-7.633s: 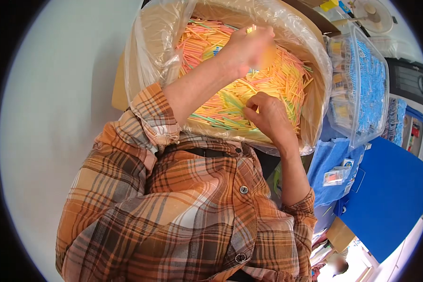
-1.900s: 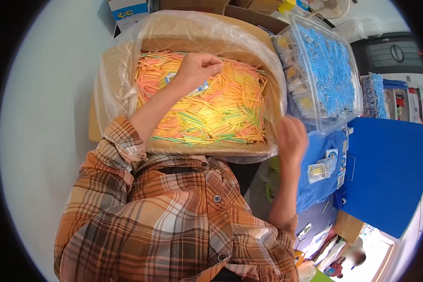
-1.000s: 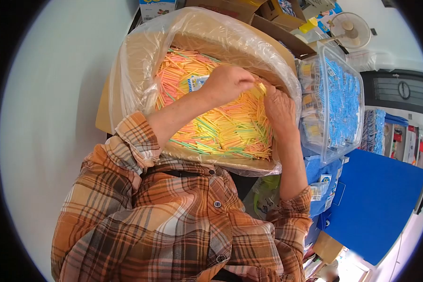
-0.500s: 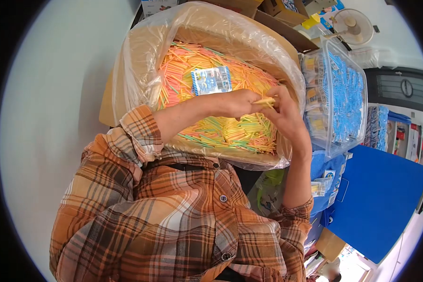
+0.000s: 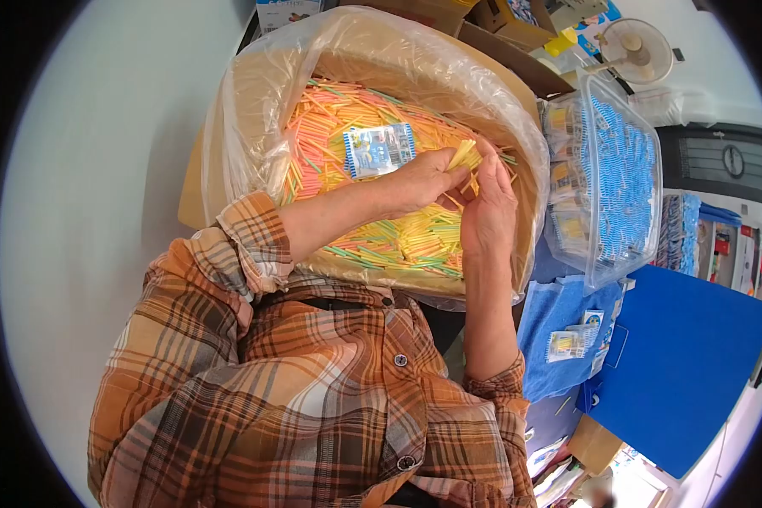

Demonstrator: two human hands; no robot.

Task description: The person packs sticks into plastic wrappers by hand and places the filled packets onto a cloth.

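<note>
A large carton lined with clear plastic [image 5: 250, 110] is full of thin sticks [image 5: 313, 152] in yellow, pink, orange and green. My left hand [image 5: 427, 179] reaches over them from the left, closed around a bunch of yellow sticks [image 5: 463, 156] whose ends point up. Against the bunch's right side is my right hand [image 5: 489, 207], its fingers bent around it and pointing up. A few stick ends show between both palms; the fingers partly hide them. On the loose sticks, left of the hands, lies a blue and white printed packet [image 5: 379, 150].
To the right stands a clear plastic tub [image 5: 599, 267] of blue-edged packets [image 5: 614, 169]. Below it, small clear packs [image 5: 567, 345] rest on a blue cloth [image 5: 543, 313], near a blue panel [image 5: 686, 356]. A fan [image 5: 635, 51] and open cartons [image 5: 512, 25] are at the back.
Both hands have moved up slightly, the right also leftward. The bunch has turned from lying sideways to pointing up. The right forearm has shifted left, uncovering more blue cloth and the small packs.
</note>
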